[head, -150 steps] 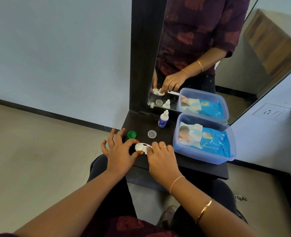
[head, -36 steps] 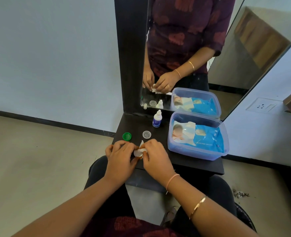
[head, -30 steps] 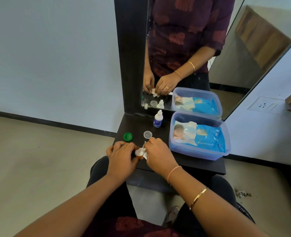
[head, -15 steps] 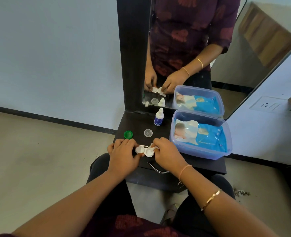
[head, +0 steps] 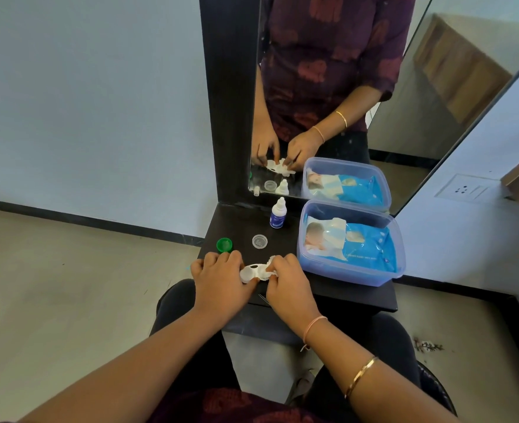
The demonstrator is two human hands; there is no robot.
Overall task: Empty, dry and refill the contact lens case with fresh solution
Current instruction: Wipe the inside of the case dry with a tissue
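Left hand [head: 218, 282] grips the white contact lens case [head: 248, 273] on the tabletop [head: 243, 224] while right hand [head: 288, 285] pinches tissue [head: 270, 269] against it.

Smooth white plastic lens case [head: 248, 273] gleaming; black shelf [head: 242, 226] looking matt; translucent blue plastic tub [head: 345, 270] shining faintly.

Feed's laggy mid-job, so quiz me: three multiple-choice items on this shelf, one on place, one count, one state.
1. The green cap lies: A) left of the clear cap; B) right of it; C) stacked on it.
2. Loose caps on the shelf: A) one; B) two; C) four.
3. The solution bottle is: A) upright; B) tipped over; C) upside down.
Answers: 1 A, it sits left of the clear one; 2 B, just green and clear; 3 A, its nozzle points up.
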